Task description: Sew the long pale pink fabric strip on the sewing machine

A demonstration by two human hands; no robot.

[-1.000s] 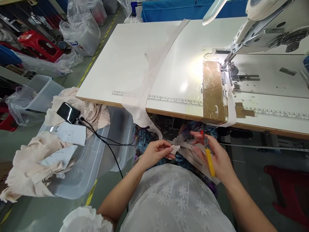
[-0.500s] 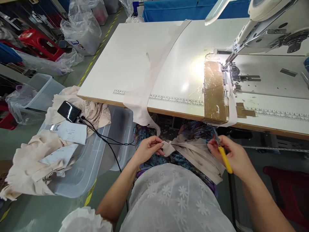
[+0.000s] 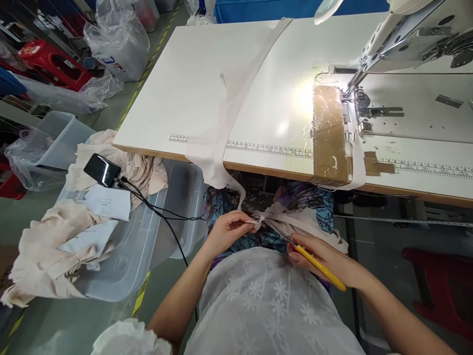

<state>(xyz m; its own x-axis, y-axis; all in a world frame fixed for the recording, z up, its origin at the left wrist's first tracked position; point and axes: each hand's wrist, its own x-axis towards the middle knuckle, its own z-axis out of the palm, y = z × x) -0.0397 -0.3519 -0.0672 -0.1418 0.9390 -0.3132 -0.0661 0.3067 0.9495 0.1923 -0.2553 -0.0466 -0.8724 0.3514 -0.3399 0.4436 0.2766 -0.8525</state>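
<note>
Over my lap, my left hand (image 3: 231,230) pinches the end of a pale fabric strip (image 3: 259,222) between thumb and fingers. My right hand (image 3: 321,257) is wrapped round yellow-handled thread snips (image 3: 320,268). Their metal blades point left and reach the fabric close to my left fingertips; whether the blades are apart, I cannot make out. More of the pale cloth (image 3: 310,222) lies bunched across my lap, partly behind my right hand. From the table edge, a light fabric band (image 3: 212,172) hangs down toward my left hand.
A sewing machine (image 3: 417,44) stands on the white table (image 3: 185,84), with brown tape (image 3: 330,143) near its foot. At left, a clear plastic bin (image 3: 125,266) bears beige garments (image 3: 48,246), paper slips (image 3: 109,201) and a phone (image 3: 101,170) with black cables. A red stool (image 3: 436,276) is at right.
My right hand has moved left with the snips, bringing the blades to the strip by my left hand. The thread stretched between my hands no longer shows. My view has shifted slightly.
</note>
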